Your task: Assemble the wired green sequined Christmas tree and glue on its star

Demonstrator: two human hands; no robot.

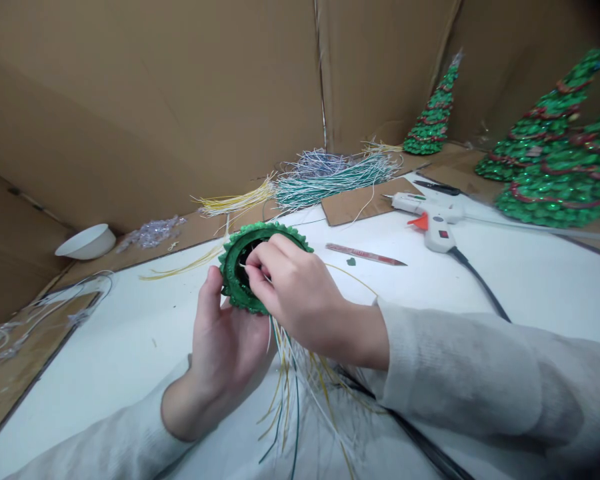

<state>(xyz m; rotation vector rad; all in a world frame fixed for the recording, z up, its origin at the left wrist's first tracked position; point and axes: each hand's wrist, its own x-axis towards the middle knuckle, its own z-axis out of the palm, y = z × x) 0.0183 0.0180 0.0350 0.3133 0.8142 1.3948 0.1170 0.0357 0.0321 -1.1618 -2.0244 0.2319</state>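
Note:
My left hand (227, 343) is wrapped round a green model Christmas tree (240, 293), its hollow, ruffled base turned up toward me. My right hand (293, 287) pinches a thin white wire (243, 266) at the opening of that base. Below the tree hang several loose wires (295, 387) in white, yellow and dark green. How far the pinched wire reaches inside is hidden by my right fingers. The rest of the tree's body is out of sight behind my hands.
A glue gun (430, 217), a red pencil-like stick (365, 254) and a black cutter (437, 187) lie right of my hands. Wire bundles (330, 183) lie at the back. Decorated trees (555, 167) stand at right, a white bowl (87, 241) at left.

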